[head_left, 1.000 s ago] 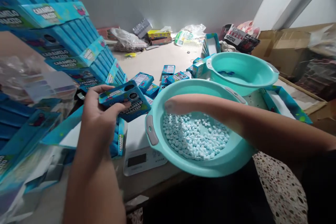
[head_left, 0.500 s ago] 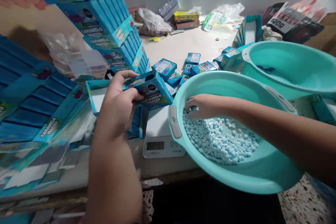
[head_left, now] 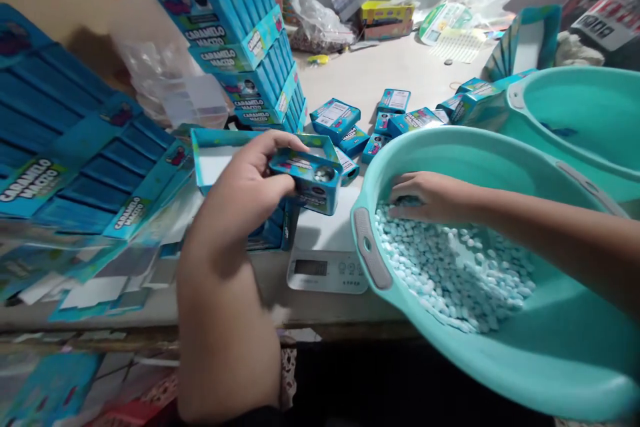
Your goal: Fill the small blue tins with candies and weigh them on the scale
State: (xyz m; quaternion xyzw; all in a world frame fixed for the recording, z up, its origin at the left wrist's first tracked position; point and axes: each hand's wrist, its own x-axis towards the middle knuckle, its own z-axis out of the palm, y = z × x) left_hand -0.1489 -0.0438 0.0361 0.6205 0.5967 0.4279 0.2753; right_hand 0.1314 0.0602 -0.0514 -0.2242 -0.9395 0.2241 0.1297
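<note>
My left hand (head_left: 255, 180) holds a small blue candy box (head_left: 315, 197) between thumb and fingers. A round opening in its upper side shows pale candies. Below the box is a white kitchen scale (head_left: 327, 270); its display is unreadable. My right hand (head_left: 430, 197) is inside a turquoise tub (head_left: 450, 140), low against the far left wall. Its fingers are curled at the edge of the heap of small light-blue candies (head_left: 450, 273); what they hold is hidden. Just behind the left hand lies an open blue display tray (head_left: 213, 160).
Stacked full display boxes (head_left: 240, 33) rise at the back left, with more boxes (head_left: 75, 147) leaning at far left. Loose candy boxes (head_left: 335, 117) lie behind the scale. A second turquoise tub (head_left: 590, 113) stands at right. Plastic bags (head_left: 320, 23) lie along the wall.
The view has shifted, so the scene sits further right. My left hand has turned the candy box so its round opening shows. My right hand stays in the tub, its fingers slightly less bunched.
</note>
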